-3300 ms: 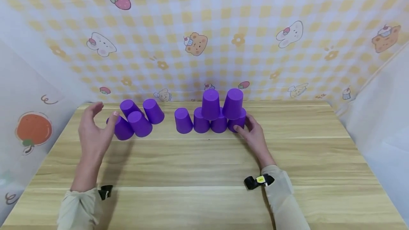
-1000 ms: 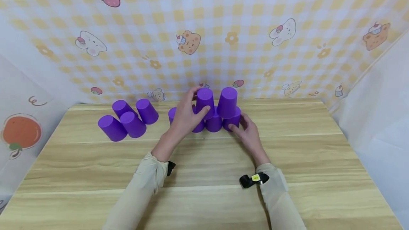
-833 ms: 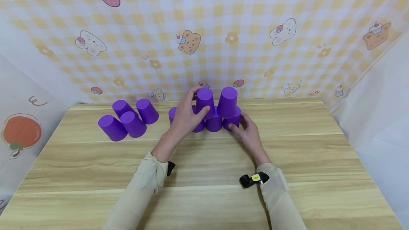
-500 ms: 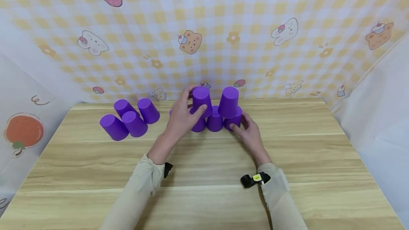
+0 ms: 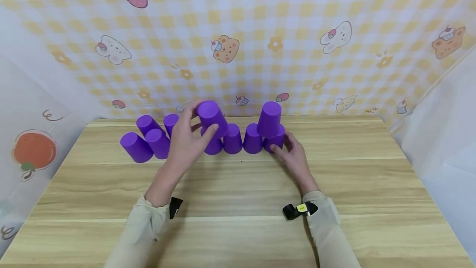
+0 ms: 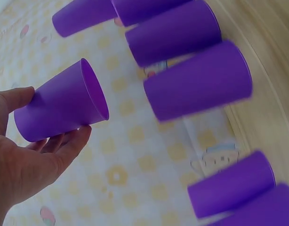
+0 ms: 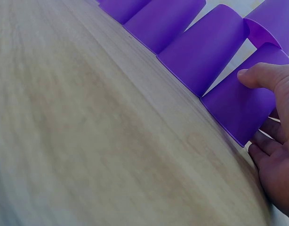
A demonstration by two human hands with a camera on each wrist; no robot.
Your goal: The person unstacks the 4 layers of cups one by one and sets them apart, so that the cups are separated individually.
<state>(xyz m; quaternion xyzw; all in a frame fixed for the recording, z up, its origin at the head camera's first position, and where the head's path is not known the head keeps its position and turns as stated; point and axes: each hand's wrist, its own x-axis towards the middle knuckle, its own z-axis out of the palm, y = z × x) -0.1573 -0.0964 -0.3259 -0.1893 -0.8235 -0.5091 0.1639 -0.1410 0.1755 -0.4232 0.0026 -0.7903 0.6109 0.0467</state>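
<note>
Upside-down purple plastic cups stand in a row along the back of the table. My left hand (image 5: 184,144) grips a purple cup (image 5: 213,117), raised over the row's leftmost cup (image 5: 213,148). In the left wrist view this held cup (image 6: 60,106) hangs mouth-first, clear of the other cups. At the row's other end my right hand (image 5: 296,160) holds the rightmost cup (image 5: 274,143) between thumb and fingers, where it rests on the table. One upper cup (image 5: 269,120) sits above the two right-hand cups. The right wrist view shows my thumb on the near side of the held cup (image 7: 238,101).
Several more upside-down purple cups (image 5: 136,148) cluster on the table's left side, partly behind my left hand. A checked cloth (image 5: 253,73) hangs directly behind the wooden table (image 5: 238,193). White cloth walls (image 5: 450,135) close in both sides.
My left hand reached across from the left, took the left upper cup off the row and carried it leftward. My right hand keeps its hold on the rightmost cup.
</note>
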